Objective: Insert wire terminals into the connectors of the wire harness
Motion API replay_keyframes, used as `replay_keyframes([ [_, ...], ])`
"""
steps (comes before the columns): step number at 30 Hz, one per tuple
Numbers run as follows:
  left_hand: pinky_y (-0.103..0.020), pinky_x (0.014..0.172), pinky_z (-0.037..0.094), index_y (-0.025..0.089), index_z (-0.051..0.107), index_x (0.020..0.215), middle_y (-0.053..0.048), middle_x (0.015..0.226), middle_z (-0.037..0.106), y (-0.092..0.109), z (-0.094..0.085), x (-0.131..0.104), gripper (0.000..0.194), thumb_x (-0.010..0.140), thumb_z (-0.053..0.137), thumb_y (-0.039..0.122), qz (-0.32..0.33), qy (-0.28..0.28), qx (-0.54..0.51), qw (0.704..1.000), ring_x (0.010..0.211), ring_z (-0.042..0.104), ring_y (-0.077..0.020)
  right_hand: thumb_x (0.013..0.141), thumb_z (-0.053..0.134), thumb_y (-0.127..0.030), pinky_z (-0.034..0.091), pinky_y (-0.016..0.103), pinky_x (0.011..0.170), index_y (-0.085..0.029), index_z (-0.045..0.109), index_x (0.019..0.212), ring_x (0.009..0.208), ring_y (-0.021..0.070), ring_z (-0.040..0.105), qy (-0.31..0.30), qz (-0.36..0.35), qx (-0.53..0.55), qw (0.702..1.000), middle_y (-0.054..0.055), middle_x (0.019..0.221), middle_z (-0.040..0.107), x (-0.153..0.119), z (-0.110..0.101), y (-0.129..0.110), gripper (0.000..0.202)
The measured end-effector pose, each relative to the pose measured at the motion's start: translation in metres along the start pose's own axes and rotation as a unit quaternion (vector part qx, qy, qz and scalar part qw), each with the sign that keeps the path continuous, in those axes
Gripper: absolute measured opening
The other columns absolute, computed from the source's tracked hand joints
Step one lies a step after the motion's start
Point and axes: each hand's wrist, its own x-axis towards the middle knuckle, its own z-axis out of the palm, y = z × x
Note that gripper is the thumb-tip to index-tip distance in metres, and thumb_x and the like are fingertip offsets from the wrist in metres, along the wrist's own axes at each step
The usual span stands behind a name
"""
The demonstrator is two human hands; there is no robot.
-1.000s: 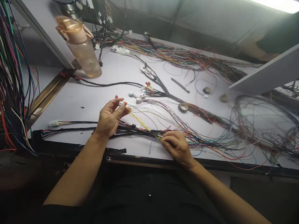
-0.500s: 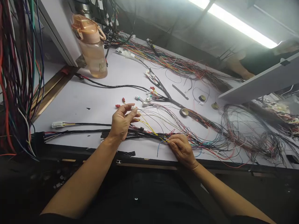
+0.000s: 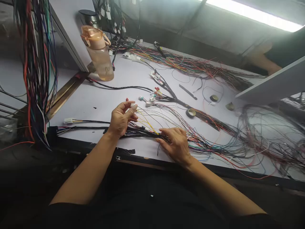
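Observation:
My left hand [image 3: 121, 118] pinches a small white connector [image 3: 133, 105] between thumb and fingers, above the table. Thin yellow wires [image 3: 148, 122] run from near that hand down to the right. My right hand [image 3: 175, 143] is closed around part of the dark wire bundle [image 3: 145, 133] near the front edge, thumb and index finger at the spot where the yellow wires join it. Its other fingers hide what lies beneath. Just behind my left hand a small red connector [image 3: 127, 99] lies on the table. White connectors [image 3: 148, 104] lie farther right.
A peach water bottle [image 3: 98, 54] stands at the back left, near hanging wires [image 3: 35, 63]. A tape roll [image 3: 191, 112] lies beside a taped harness [image 3: 176, 99]. Loose wires [image 3: 257, 136] spread at right. A grey panel [image 3: 271, 78] juts in; a person's arm [image 3: 264, 60] shows behind it.
My right hand has shifted left along the bundle and its fingers now close over it. My left hand still holds the white connector. The camera view has turned slightly.

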Motion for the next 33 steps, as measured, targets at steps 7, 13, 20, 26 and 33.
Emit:
replay_keyframes([
  [7, -0.015, 0.057, 0.051, 0.016, 0.069, 0.091, 0.000, 0.083, 0.067, 0.002, -0.006, 0.004, 0.028, 0.067, 0.082, 0.024, 0.021, -0.026, -0.022, 0.999, 0.061, 0.063, -0.0051, 0.086, 0.063, -0.039, 0.039, 0.030, 0.072, -0.019, 0.071, 0.080, 0.076, 0.0154, 0.056, -0.157, 0.118, 0.289, 0.937, 0.002, 0.077, 0.066, 0.031, -0.013, -0.001, 0.022],
  [13, -0.027, 0.061, 0.060, 0.017, 0.067, 0.092, 0.000, 0.083, 0.065, 0.008, -0.004, 0.001, 0.030, 0.067, 0.081, 0.026, -0.019, -0.053, -0.013, 0.998, 0.068, 0.067, -0.0118, 0.083, 0.064, -0.050, 0.030, 0.023, 0.052, -0.016, 0.068, 0.083, 0.054, 0.0068, 0.040, -0.327, 0.208, 0.416, 0.823, -0.003, 0.064, 0.054, 0.047, -0.049, 0.012, 0.035],
  [20, -0.028, 0.056, 0.061, 0.016, 0.066, 0.091, -0.001, 0.086, 0.063, 0.015, -0.001, -0.003, 0.031, 0.065, 0.082, 0.024, -0.082, -0.072, -0.008, 0.994, 0.070, 0.068, -0.0144, 0.092, 0.053, -0.040, 0.042, 0.024, 0.065, -0.020, 0.067, 0.093, 0.069, 0.0112, 0.056, -0.299, 0.056, 0.313, 0.900, 0.000, 0.078, 0.065, 0.043, -0.041, 0.006, 0.025],
  [26, -0.028, 0.074, 0.061, 0.016, 0.070, 0.094, -0.002, 0.089, 0.065, 0.012, -0.006, -0.002, 0.026, 0.070, 0.079, 0.020, -0.083, -0.099, 0.013, 0.992, 0.081, 0.069, -0.0146, 0.094, 0.054, -0.031, 0.040, 0.029, 0.071, -0.021, 0.068, 0.085, 0.076, 0.0143, 0.063, -0.194, -0.088, 0.084, 0.973, 0.002, 0.082, 0.070, 0.023, -0.004, -0.011, 0.019],
  [33, -0.027, 0.080, 0.058, 0.016, 0.070, 0.099, -0.003, 0.090, 0.070, 0.019, -0.003, -0.007, 0.027, 0.073, 0.078, 0.020, -0.066, -0.029, -0.020, 0.997, 0.081, 0.069, -0.0129, 0.095, 0.050, -0.034, 0.050, 0.027, 0.080, -0.020, 0.068, 0.104, 0.090, 0.0159, 0.067, -0.076, 0.053, 0.232, 0.968, 0.006, 0.098, 0.072, 0.024, -0.028, 0.013, 0.024],
])
